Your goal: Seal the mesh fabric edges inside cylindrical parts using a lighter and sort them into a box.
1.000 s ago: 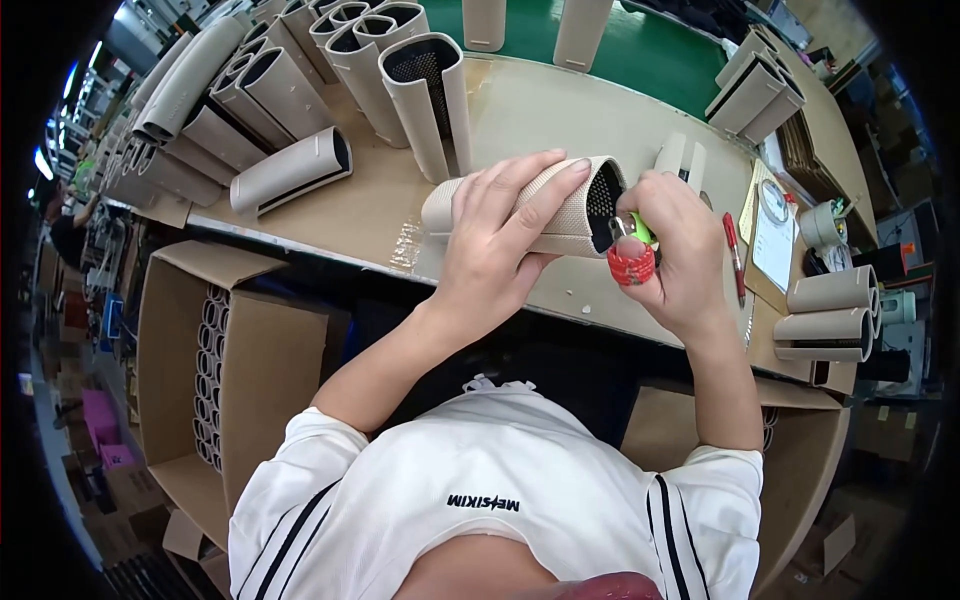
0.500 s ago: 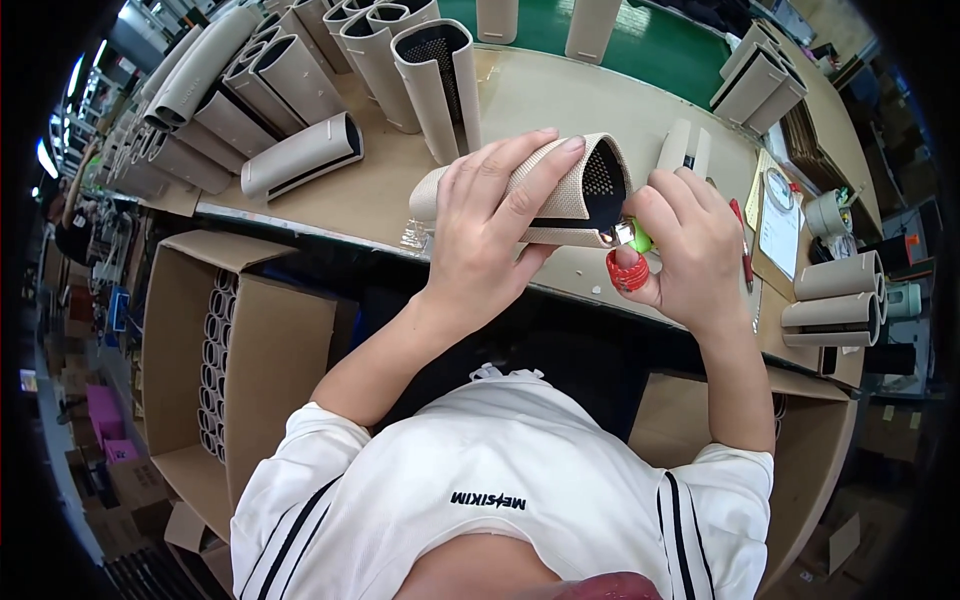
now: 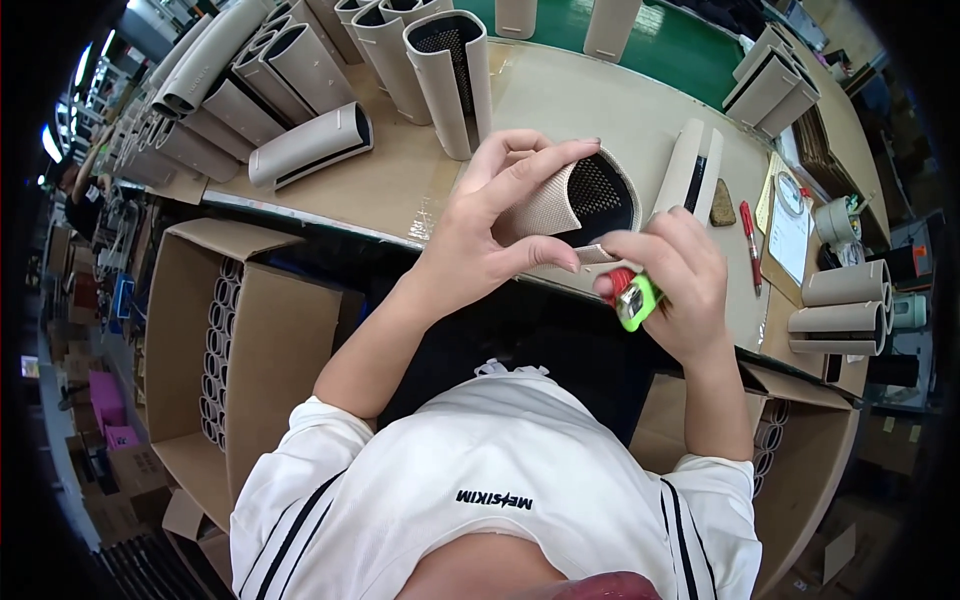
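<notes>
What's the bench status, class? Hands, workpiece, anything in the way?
Left hand: holding woven sleeve. Right hand: at sleeve's open end, gripping lime-green tool. Slotted tube lies beyond, not blocking.

Your beige-topped bench [image 3: 575, 90] and white cloth shirt with black sleeve stripes [image 3: 470, 440] are brightly lit, with deep shadow beneath the bench. White strip lights [image 3: 82, 66] glare at upper left; the glossy green surface [image 3: 668, 48] shows pale reflections. Fisheye distortion curves your bench's edges, and detail softens toward the black rim.

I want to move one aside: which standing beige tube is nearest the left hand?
The upright tube just beyond the left hand, its long dark slit in view; the other standing tubes are farther away.
</notes>
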The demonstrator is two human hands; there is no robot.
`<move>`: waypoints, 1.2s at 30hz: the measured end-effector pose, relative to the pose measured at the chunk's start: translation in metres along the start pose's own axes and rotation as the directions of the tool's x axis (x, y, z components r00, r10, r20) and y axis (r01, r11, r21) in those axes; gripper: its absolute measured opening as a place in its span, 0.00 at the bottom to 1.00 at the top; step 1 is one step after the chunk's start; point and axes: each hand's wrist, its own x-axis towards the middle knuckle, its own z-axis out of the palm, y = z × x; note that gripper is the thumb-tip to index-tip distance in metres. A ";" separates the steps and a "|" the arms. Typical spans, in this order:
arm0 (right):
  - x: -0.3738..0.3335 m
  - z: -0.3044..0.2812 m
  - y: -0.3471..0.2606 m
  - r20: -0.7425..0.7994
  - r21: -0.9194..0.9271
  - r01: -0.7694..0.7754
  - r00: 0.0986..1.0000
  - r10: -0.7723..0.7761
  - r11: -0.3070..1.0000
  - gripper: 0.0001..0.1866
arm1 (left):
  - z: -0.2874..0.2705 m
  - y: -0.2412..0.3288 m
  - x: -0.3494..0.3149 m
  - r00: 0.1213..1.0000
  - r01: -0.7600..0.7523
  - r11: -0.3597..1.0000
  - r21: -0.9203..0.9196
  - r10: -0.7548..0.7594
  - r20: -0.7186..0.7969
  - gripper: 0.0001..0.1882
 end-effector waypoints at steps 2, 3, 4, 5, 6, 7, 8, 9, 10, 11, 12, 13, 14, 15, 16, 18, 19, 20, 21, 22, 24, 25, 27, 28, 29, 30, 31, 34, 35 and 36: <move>0.004 -0.001 0.001 -0.009 0.034 -0.031 0.999 0.031 0.999 0.22 | 0.001 0.000 0.001 1.000 -0.027 1.000 0.005 0.027 0.003 0.39; 0.007 -0.001 0.004 0.006 0.003 -0.029 1.000 0.029 1.000 0.21 | 0.002 0.000 0.001 0.999 -0.045 0.999 0.016 0.045 0.003 0.38; 0.009 0.000 0.007 0.022 -0.029 -0.025 0.999 0.026 0.999 0.21 | 0.003 0.001 0.002 0.998 -0.063 0.998 0.027 0.063 0.003 0.38; 0.011 0.001 0.010 0.038 -0.059 -0.021 0.999 0.023 0.998 0.21 | 0.004 0.001 0.002 0.997 -0.081 0.996 0.039 0.081 0.002 0.37; 0.013 0.001 0.012 0.056 -0.089 -0.016 0.998 0.021 0.996 0.21 | 0.005 0.001 0.003 0.995 -0.098 0.994 0.051 0.099 0.001 0.37; 0.014 0.001 0.013 0.055 -0.087 -0.018 0.998 0.022 0.996 0.21 | 0.006 0.000 0.003 0.995 -0.096 0.994 0.052 0.096 0.003 0.37; 0.015 0.001 0.014 0.088 -0.109 0.003 0.996 0.007 0.994 0.21 | 0.006 -0.001 0.004 0.993 -0.122 0.989 0.079 0.122 0.002 0.36; 0.016 0.000 0.015 0.122 -0.130 0.024 0.992 -0.008 0.991 0.21 | 0.007 -0.003 0.005 0.989 -0.147 0.984 0.106 0.147 0.001 0.36; 0.016 0.000 0.016 0.157 -0.151 0.046 0.987 -0.022 0.988 0.21 | 0.007 -0.005 0.005 0.985 -0.171 0.976 0.132 0.173 0.001 0.35; 0.017 -0.001 0.017 0.193 -0.171 0.069 0.981 -0.035 0.983 0.22 | 0.007 -0.006 0.006 0.980 -0.196 0.968 0.157 0.198 0.002 0.35; 0.019 -0.001 0.017 0.196 -0.166 0.074 0.980 -0.040 0.983 0.22 | 0.006 -0.008 0.005 0.981 -0.192 0.968 0.160 0.195 -0.004 0.35; 0.021 -0.002 0.016 0.177 -0.132 0.052 0.984 -0.028 0.990 0.20 | 0.005 -0.010 0.004 0.983 -0.177 0.972 0.153 0.182 -0.018 0.34; 0.023 -0.004 0.015 0.158 -0.098 0.031 0.987 -0.016 0.995 0.18 | 0.004 -0.012 0.003 0.985 -0.162 0.976 0.144 0.169 -0.033 0.33; 0.025 -0.005 0.013 0.140 -0.063 0.011 0.990 -0.002 0.998 0.17 | 0.002 -0.013 0.002 0.987 -0.148 0.980 0.135 0.156 -0.047 0.32; 0.026 -0.005 0.012 0.124 -0.028 -0.008 0.992 0.011 1.000 0.16 | 0.001 -0.014 0.001 0.988 -0.134 0.983 0.126 0.142 -0.063 0.31; 0.018 0.003 0.010 0.102 -0.052 0.040 0.994 -0.034 0.998 0.14 | 0.001 -0.014 0.004 0.984 -0.146 0.982 0.119 0.157 -0.090 0.29; 0.009 0.010 0.010 0.066 -0.076 0.064 0.996 -0.059 0.995 0.12 | 0.001 -0.014 0.006 0.982 -0.156 0.982 0.109 0.166 -0.091 0.28; 0.000 0.016 0.009 0.030 -0.099 0.087 0.996 -0.085 0.991 0.11 | 0.001 -0.014 0.008 0.980 -0.166 0.981 0.100 0.175 -0.093 0.26; -0.006 0.020 0.008 -0.006 -0.122 0.109 0.994 -0.111 0.987 0.10 | 0.001 -0.013 0.008 0.979 -0.174 0.980 0.091 0.183 -0.095 0.25; -0.008 0.023 0.006 -0.005 -0.122 0.113 0.993 -0.114 0.986 0.10 | 0.001 -0.014 0.006 0.978 -0.176 0.980 0.093 0.184 -0.098 0.25; -0.008 0.031 -0.002 -0.090 -0.135 0.049 0.994 -0.062 0.990 0.07 | 0.004 -0.014 -0.010 0.952 -0.179 0.963 0.201 0.222 -0.212 0.22; -0.008 0.036 -0.005 -0.133 -0.139 0.015 0.991 -0.034 0.990 0.07 | 0.006 -0.014 -0.018 0.933 -0.175 0.951 0.255 0.243 -0.265 0.21; -0.008 0.045 -0.009 -0.173 -0.134 -0.020 0.985 -0.003 0.991 0.06 | 0.009 -0.013 -0.031 0.912 -0.160 0.937 0.310 0.260 -0.316 0.20; -0.009 0.049 -0.010 -0.185 -0.130 -0.008 0.983 -0.016 0.991 0.07 | 0.013 -0.012 -0.037 0.912 -0.135 0.962 0.237 0.214 -0.350 0.19; -0.010 0.053 -0.011 -0.195 -0.125 0.007 0.980 -0.031 0.992 0.08 | 0.019 -0.010 -0.041 0.909 -0.110 0.981 0.163 0.165 -0.383 0.18; -0.010 0.056 -0.012 -0.204 -0.121 0.022 0.978 -0.046 0.992 0.10 | 0.023 -0.010 -0.044 0.903 -0.087 0.993 0.086 0.115 -0.414 0.18; -0.010 0.057 -0.013 -0.214 -0.118 0.037 0.975 -0.061 0.992 0.11 | 0.024 -0.009 -0.046 0.896 -0.067 0.998 0.008 0.063 -0.440 0.17; 0.003 0.049 -0.013 -0.108 0.023 -0.029 0.994 0.032 0.999 0.13 | 0.017 -0.013 -0.054 0.905 -0.016 0.999 0.041 0.032 -0.425 0.17; 0.008 0.046 -0.013 -0.052 0.087 -0.069 0.996 0.074 0.994 0.14 | 0.014 -0.014 -0.057 0.910 0.005 0.998 0.056 0.018 -0.414 0.16; 0.010 0.045 -0.012 0.005 0.148 -0.113 0.994 0.113 0.983 0.15 | 0.012 -0.014 -0.058 0.915 0.026 0.997 0.071 0.005 -0.403 0.16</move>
